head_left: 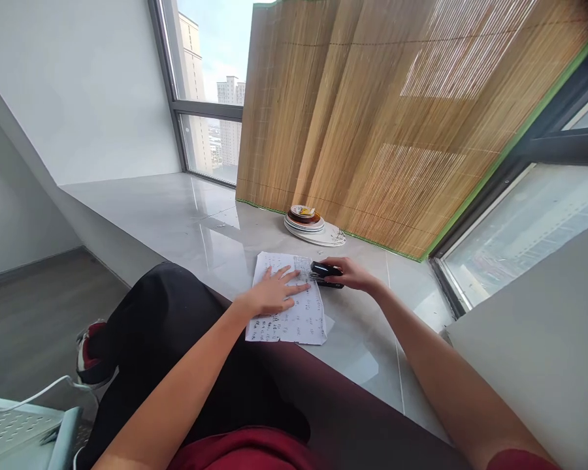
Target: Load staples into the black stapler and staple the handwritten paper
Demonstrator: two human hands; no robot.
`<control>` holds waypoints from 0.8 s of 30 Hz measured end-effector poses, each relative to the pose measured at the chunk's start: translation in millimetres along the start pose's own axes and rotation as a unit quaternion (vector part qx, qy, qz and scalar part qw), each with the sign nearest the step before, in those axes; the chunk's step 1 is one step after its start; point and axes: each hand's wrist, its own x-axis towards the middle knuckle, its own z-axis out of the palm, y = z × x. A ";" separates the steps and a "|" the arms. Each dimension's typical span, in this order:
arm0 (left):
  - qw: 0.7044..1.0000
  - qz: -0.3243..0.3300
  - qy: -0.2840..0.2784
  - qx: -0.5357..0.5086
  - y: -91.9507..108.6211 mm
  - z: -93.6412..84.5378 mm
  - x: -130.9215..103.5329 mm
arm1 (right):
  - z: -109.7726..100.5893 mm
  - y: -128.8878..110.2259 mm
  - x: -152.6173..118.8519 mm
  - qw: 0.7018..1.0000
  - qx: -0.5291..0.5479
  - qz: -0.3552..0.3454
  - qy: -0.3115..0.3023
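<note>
Sheets of white paper [304, 320] with handwriting lie on the tiled window sill, their near edge at the sill's front. My left hand [276, 292] rests flat on them with its fingers spread. A black stapler [327, 269] sits at the right edge of the paper, its front end over that edge. My right hand [350, 272] grips the stapler from the right, fingers around its upper arm. Whether the stapler's jaws are pressed together on the paper I cannot tell.
Behind the paper stands a stack of plates [304, 224] with small bits on top. A bamboo blind [353, 130] hangs over the window down to the sill [210, 228]. At lower left are a pale plastic basket [24, 424] and a white cable [39, 393].
</note>
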 end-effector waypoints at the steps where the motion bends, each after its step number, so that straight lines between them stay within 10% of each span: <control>1: 1.000 0.002 -0.006 -0.011 0.0 1.3 1.1 | 3.0 -0.3 0.9 1.000 -0.005 -0.006 0.006; 24: 0.998 0.009 0.022 -0.056 -0.3 8.0 -0.2 | 34.1 -11.2 10.8 0.987 -0.139 -0.063 0.043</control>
